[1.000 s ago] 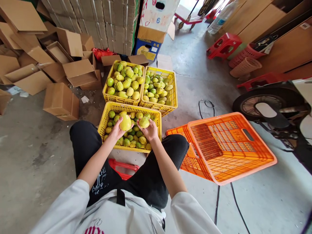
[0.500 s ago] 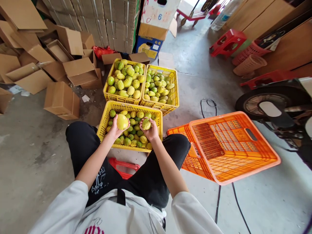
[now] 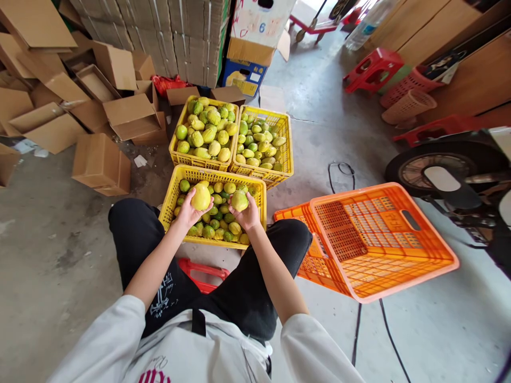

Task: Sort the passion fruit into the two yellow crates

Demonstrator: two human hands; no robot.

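Observation:
My left hand [image 3: 190,211] is wrapped round a large, smooth yellow lemon-like fruit [image 3: 200,197]. In my right hand [image 3: 248,214] is a smaller yellow-green lemon-like fruit [image 3: 239,200], gripped by the fingers and thumb. Both hands are above the near yellow crate [image 3: 215,171], which holds many green and yellow fruits, partly hidden by my hands. Behind it stand the back left yellow crate [image 3: 199,161], heaped with larger yellow-green fruits, and the back right yellow crate [image 3: 289,151], filled lower.
At my right lies a tilted orange crate [image 3: 403,298] against another orange basket. A red stool [image 3: 373,69] and a motorbike wheel [image 3: 431,167] are farther right. Cardboard boxes [image 3: 101,162] are piled at the left. Black cables [image 3: 356,335] run over the floor.
The fruit in my right hand has turned, showing a smoother green-yellow side. The yellow fruit in my left hand has turned slightly. Both hands stay nearly in place.

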